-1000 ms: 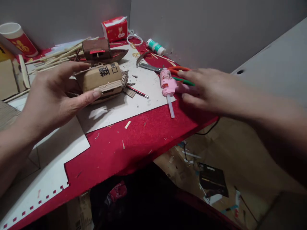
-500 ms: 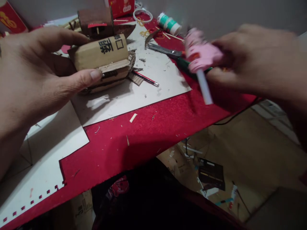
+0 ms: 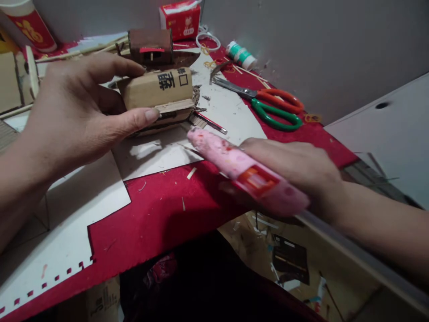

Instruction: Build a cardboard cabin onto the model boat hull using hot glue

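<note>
Red felt [image 3: 161,214] covers the table up to a grey wall, with white card sheets [image 3: 67,223] lying on it and its front edge dropping to a littered floor. My left hand [image 3: 70,120] pinches the cardboard model [image 3: 157,96] between thumb and fingers on the card. My right hand [image 3: 295,170] wraps the pink glue gun [image 3: 244,172], its nozzle just short of the model; scissors [image 3: 268,103] lie well apart behind.

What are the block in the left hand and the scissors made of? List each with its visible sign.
Block in the left hand: corrugated cardboard, matte brown, with printed black characters and layered edges. Scissors: shiny grey blades, likely metal; glossy orange and green handles, probably plastic.
</note>
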`<action>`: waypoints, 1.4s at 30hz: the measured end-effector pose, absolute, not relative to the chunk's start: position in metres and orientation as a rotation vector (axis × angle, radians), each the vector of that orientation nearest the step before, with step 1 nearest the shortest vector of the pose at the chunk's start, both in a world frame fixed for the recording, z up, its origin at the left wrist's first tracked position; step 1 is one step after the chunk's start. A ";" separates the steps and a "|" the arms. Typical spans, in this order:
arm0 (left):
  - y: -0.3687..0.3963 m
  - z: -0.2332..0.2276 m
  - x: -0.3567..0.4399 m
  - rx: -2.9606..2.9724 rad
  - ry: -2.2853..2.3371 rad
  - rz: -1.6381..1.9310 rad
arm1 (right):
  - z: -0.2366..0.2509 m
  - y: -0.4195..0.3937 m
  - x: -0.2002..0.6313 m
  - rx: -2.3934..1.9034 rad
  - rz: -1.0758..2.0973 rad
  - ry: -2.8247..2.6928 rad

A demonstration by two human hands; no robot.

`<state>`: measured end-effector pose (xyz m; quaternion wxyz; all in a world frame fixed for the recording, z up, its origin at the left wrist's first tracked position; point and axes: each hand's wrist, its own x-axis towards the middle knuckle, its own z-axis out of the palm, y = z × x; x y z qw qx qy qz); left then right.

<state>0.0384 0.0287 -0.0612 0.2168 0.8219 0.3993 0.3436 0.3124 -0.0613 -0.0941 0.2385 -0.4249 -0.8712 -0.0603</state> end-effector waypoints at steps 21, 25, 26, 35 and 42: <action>0.025 -0.064 0.041 2.270 1.139 1.050 | -0.100 -0.044 0.288 -0.966 -0.225 -2.430; 0.024 -0.063 0.041 2.275 1.142 1.041 | -0.105 -0.044 0.292 -0.993 -0.239 -2.419; 0.024 -0.063 0.041 2.261 1.140 1.039 | -0.106 -0.044 0.292 -1.004 -0.229 -2.412; 0.023 -0.064 0.038 2.198 1.132 1.040 | -0.097 -0.044 0.283 -0.977 -0.156 -2.451; 0.022 -0.064 0.038 2.199 1.087 1.044 | -0.098 -0.043 0.279 -0.975 -0.219 -2.445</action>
